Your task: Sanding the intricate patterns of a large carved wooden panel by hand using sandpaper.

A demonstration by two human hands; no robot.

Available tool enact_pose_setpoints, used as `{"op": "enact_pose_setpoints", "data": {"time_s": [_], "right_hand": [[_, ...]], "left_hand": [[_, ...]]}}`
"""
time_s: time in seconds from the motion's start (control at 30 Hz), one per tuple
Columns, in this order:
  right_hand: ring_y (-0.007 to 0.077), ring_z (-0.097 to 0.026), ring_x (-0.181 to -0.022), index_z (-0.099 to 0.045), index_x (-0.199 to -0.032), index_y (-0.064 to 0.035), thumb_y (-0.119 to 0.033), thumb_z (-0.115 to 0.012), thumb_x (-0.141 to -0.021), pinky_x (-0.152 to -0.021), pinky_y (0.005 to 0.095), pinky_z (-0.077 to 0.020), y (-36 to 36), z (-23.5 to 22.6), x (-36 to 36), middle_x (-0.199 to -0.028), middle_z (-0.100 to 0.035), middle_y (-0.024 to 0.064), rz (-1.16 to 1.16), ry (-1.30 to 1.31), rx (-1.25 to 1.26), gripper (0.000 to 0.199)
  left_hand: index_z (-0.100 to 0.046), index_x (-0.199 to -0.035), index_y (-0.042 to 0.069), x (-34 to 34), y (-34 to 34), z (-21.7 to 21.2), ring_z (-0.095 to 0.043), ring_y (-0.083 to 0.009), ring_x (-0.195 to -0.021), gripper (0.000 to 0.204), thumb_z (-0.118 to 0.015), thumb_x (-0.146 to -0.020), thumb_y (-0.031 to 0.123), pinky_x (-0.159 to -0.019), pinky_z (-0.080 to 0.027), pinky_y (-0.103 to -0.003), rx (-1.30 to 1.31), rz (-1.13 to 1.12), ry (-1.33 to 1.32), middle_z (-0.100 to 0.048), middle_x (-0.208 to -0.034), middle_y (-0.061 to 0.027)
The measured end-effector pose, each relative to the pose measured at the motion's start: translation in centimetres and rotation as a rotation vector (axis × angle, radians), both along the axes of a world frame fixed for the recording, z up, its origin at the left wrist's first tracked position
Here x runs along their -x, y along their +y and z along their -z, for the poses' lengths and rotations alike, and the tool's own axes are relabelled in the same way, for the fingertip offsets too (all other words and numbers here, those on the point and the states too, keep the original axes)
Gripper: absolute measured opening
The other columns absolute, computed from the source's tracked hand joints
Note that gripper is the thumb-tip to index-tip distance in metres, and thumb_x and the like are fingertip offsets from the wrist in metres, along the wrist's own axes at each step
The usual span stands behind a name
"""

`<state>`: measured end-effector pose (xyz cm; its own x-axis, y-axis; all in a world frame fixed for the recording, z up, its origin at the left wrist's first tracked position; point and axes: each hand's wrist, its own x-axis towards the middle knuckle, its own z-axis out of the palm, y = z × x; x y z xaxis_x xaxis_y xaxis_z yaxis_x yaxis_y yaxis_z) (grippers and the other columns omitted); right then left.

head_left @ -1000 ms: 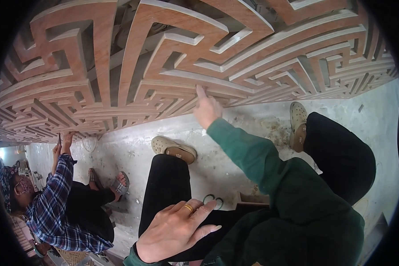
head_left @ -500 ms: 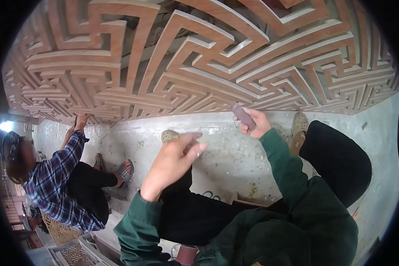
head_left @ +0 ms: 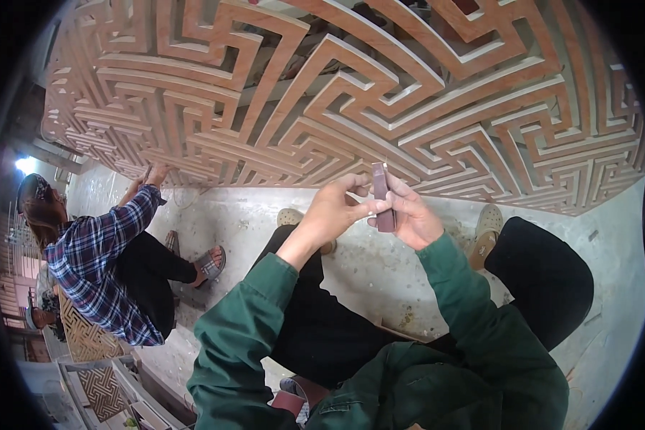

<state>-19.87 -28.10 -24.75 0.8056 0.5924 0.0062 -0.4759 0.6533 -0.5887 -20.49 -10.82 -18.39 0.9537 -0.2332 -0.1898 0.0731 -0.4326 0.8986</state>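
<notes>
In front of the lattice's lower edge, both hands hold a small maroon-brown sanding block (head_left: 385, 204), which stands nearly upright. My left hand (head_left: 333, 210) pinches its left side between thumb and fingers. My right hand (head_left: 414, 216) grips it from the right, with fingers behind it partly hidden. Just beyond is a large wooden lattice panel (head_left: 380, 107), cut in an angular maze-like pattern with pale cut edges.
To the left, a person in a plaid shirt (head_left: 107, 233) sits with hands at the panel's lower edge. Smaller patterned panels (head_left: 93, 326) lie at the lower left. A stained concrete floor (head_left: 365, 279) runs below. My legs are spread, with clogs (head_left: 486, 229) near the panel.
My left hand has moved right and up from open air and closed on the sanding block beside my right hand. The block has turned more upright. The view has shifted slightly.
</notes>
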Motion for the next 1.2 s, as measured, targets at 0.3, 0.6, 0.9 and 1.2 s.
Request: {"op": "enact_pose_setpoints", "data": {"time_s": [0.3,0.6,0.9,1.2], "right_hand": [[0.0125,-0.055,-0.092,-0.044,-0.131,-0.0016,-0.018,-0.051,-0.093,-0.078,0.0295,-0.0492,0.6,-1.1,1.1,-0.105,-0.056,0.0026,0.239,-0.104,0.297,0.042],[0.0098,-0.054,-0.087,-0.057,-0.119,0.0001,-0.003,-0.065,-0.081,-0.078,0.0248,-0.0457,1.2,-1.6,1.4,-0.099,-0.056,0.0008,0.479,-0.357,0.512,0.039],[0.0104,-0.055,-0.097,-0.057,-0.12,-0.0023,-0.001,-0.058,-0.085,-0.085,0.0246,-0.0442,0.2,-1.3,0.8,-0.11,-0.059,0.0048,0.234,-0.14,0.214,0.035],[0.0118,-0.055,-0.099,-0.053,-0.123,-0.0022,0.003,-0.064,-0.078,-0.089,0.0262,-0.0434,0.4,-2.1,1.2,-0.112,-0.058,0.0052,0.33,-0.24,0.321,0.047]], "left_hand": [[-0.059,-0.095,0.004,-0.8,0.3,0.8,-0.056,-0.0095,-0.077,0.025,-0.072,-0.079,0.019,-0.066,-0.047,-0.025,0.305,-0.042,0.129,-0.062,-0.086,-0.001],[-0.063,-0.096,0.006,-1.1,0.6,0.9,-0.059,-0.0101,-0.08,0.019,-0.066,-0.084,0.021,-0.074,-0.05,-0.027,0.403,-0.084,0.176,-0.063,-0.088,-0.0007],[-0.064,-0.094,0.006,-0.7,1.6,0.4,-0.06,-0.0117,-0.081,0.014,-0.066,-0.084,0.015,-0.074,-0.05,-0.03,0.595,-0.078,0.253,-0.064,-0.088,-0.0013],[-0.063,-0.098,0.003,-1.0,1.4,0.6,-0.059,-0.0121,-0.08,0.022,-0.067,-0.084,0.019,-0.072,-0.05,-0.028,0.648,-0.098,0.237,-0.063,-0.09,-0.0026]]}}
